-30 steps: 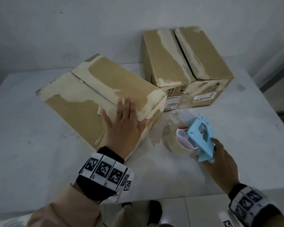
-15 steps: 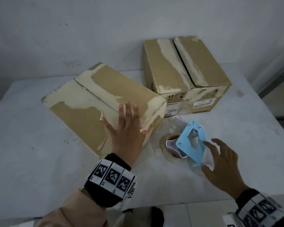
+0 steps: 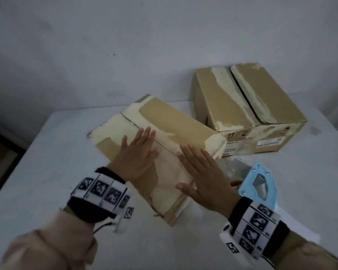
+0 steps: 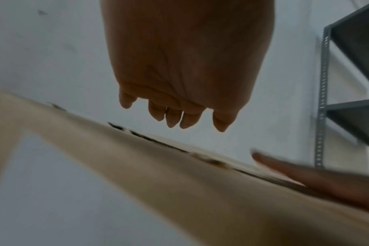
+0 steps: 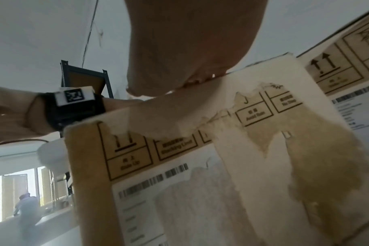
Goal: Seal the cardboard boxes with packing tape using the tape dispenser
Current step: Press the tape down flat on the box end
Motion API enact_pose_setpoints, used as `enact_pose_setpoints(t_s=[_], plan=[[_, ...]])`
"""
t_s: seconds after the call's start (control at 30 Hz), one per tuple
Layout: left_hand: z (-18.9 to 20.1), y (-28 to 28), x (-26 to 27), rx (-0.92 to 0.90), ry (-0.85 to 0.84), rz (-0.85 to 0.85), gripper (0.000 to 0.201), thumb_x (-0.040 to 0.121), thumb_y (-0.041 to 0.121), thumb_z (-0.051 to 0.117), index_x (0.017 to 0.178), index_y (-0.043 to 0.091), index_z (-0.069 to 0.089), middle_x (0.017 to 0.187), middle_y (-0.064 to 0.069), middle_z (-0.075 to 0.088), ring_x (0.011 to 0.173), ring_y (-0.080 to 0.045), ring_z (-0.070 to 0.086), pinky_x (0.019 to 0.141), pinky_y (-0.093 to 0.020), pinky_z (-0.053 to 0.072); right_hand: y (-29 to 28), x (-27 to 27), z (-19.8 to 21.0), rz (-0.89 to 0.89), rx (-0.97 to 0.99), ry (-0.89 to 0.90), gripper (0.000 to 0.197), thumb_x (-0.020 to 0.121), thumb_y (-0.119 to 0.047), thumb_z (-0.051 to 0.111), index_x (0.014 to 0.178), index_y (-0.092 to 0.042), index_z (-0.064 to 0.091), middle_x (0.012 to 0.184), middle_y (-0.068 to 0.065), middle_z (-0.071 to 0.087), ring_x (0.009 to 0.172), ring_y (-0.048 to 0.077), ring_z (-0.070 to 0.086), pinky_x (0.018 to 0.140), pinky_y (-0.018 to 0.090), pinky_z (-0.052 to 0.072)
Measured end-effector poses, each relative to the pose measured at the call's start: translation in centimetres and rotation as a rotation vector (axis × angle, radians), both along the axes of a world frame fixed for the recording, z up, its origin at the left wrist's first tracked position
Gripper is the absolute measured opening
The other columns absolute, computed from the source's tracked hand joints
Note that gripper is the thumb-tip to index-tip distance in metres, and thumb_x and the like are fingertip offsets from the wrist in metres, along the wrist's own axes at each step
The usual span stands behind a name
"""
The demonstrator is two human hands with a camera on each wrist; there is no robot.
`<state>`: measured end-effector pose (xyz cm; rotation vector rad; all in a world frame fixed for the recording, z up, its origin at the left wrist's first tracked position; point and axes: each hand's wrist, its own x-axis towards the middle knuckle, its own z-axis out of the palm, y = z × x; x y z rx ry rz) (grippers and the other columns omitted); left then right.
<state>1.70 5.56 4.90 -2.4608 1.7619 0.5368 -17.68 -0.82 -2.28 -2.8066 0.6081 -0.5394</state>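
Observation:
A worn cardboard box (image 3: 170,121) with torn, pale patches lies at an angle in the middle of the white table (image 3: 47,172). My left hand (image 3: 138,152) lies flat on its left top flap, fingers straight. My right hand (image 3: 200,174) lies flat on the right flap near the front corner, fingers spread. The seam (image 4: 158,141) between the flaps runs between the two hands. The light blue tape dispenser (image 3: 259,185) with its roll stands on the table just right of my right hand, untouched. The box's labelled side (image 5: 200,166) fills the right wrist view.
A second cardboard box (image 3: 248,106) with closed flaps stands at the back right against the grey wall. A grey metal shelf rack (image 4: 348,93) shows in the left wrist view. The table's front edge is near my wrists.
My right hand let go of the tape dispenser, left it on the table, and moved left onto the box top. My left hand slid further up the box.

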Motion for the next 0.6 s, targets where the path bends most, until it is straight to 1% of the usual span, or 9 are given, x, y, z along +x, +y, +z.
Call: enact_pose_setpoints(t_s=[0.07,0.13,0.23,0.3,0.4,0.47,0.5,0.53,0.6], plan=[[0.1,-1.1,2.8,0.032,0.001,0.044,0.060,0.098,0.041,0.017,0.149,0.018,-0.005,0.157,0.003,-0.012,0.145,-0.012,-0.011,0.118,-0.043,-0.006,-0.3,0.4,-0.3,0.007,-0.010,0.061,0.075,0.093,-0.062,0.016,0.132,-0.004,0.044,0.141,0.014,0.043,0.133,0.024,0.026,0.108,0.040,0.020],[-0.4,-2.5,5.6,0.060,-0.019,0.070,0.061,0.098,0.044,0.016,0.148,0.018,-0.005,0.157,0.003,-0.012,0.145,-0.013,-0.010,0.118,-0.043,-0.005,-0.5,0.3,-0.6,0.011,-0.023,0.080,0.074,0.093,-0.061,0.017,0.130,-0.005,0.047,0.139,0.013,0.046,0.132,0.023,0.030,0.107,0.038,0.022],[-1.6,-4.1,8.9,0.104,-0.068,0.056,0.063,0.097,0.046,0.015,0.148,0.016,-0.007,0.157,0.002,-0.013,0.145,-0.013,-0.009,0.118,-0.045,-0.003,-0.7,0.1,-0.7,0.025,-0.044,0.065,0.068,0.093,-0.060,0.020,0.133,-0.009,0.040,0.141,0.009,0.043,0.132,0.021,0.031,0.110,0.035,0.019],[-2.4,-4.4,10.1,0.115,-0.092,0.021,0.064,0.097,0.047,0.014,0.148,0.016,-0.009,0.157,0.002,-0.014,0.145,-0.012,-0.009,0.117,-0.045,-0.003,-0.6,0.2,-0.7,0.028,-0.048,0.065,0.066,0.093,-0.060,0.021,0.135,-0.011,0.038,0.143,0.007,0.040,0.133,0.020,0.030,0.109,0.036,0.020],[-2.8,-4.0,10.4,0.084,-0.082,-0.002,0.065,0.097,0.047,0.014,0.147,0.016,-0.011,0.157,0.001,-0.015,0.145,-0.011,-0.011,0.117,-0.044,-0.007,-0.5,0.4,-0.6,0.023,-0.050,0.054,0.064,0.094,-0.059,0.020,0.133,-0.012,0.041,0.142,0.005,0.040,0.132,0.020,0.031,0.108,0.036,0.021],[-2.6,-3.6,9.6,0.076,-0.080,-0.030,0.063,0.097,0.045,0.011,0.147,0.014,-0.010,0.157,0.000,-0.015,0.144,-0.011,-0.012,0.116,-0.044,-0.009,-0.4,0.5,-0.5,0.017,-0.053,0.052,0.063,0.094,-0.059,0.020,0.132,-0.013,0.042,0.142,0.004,0.039,0.132,0.020,0.031,0.109,0.034,0.019],[-2.5,-3.4,8.9,0.085,-0.080,-0.073,0.062,0.097,0.047,0.008,0.147,0.014,-0.010,0.157,0.000,-0.015,0.144,-0.011,-0.013,0.116,-0.043,-0.010,-0.4,0.6,-0.5,0.011,-0.054,0.052,0.063,0.094,-0.058,0.020,0.132,-0.013,0.042,0.141,0.003,0.039,0.131,0.020,0.032,0.109,0.033,0.017],[-2.4,-3.2,7.9,0.092,-0.078,-0.130,0.066,0.094,0.051,0.002,0.147,0.014,-0.010,0.157,0.000,-0.015,0.144,-0.011,-0.013,0.115,-0.043,-0.010,-0.4,0.7,-0.4,0.003,-0.053,0.053,0.063,0.095,-0.058,0.020,0.131,-0.013,0.043,0.141,0.003,0.041,0.131,0.020,0.032,0.110,0.032,0.015],[-2.7,-2.5,5.8,0.067,-0.074,-0.227,0.086,0.074,0.059,-0.014,0.147,0.014,-0.010,0.157,-0.001,-0.015,0.144,-0.011,-0.014,0.115,-0.042,-0.009,-0.2,0.8,-0.4,-0.020,-0.034,0.057,0.063,0.095,-0.057,0.020,0.131,-0.013,0.046,0.139,0.004,0.045,0.130,0.020,0.034,0.109,0.032,0.016]])
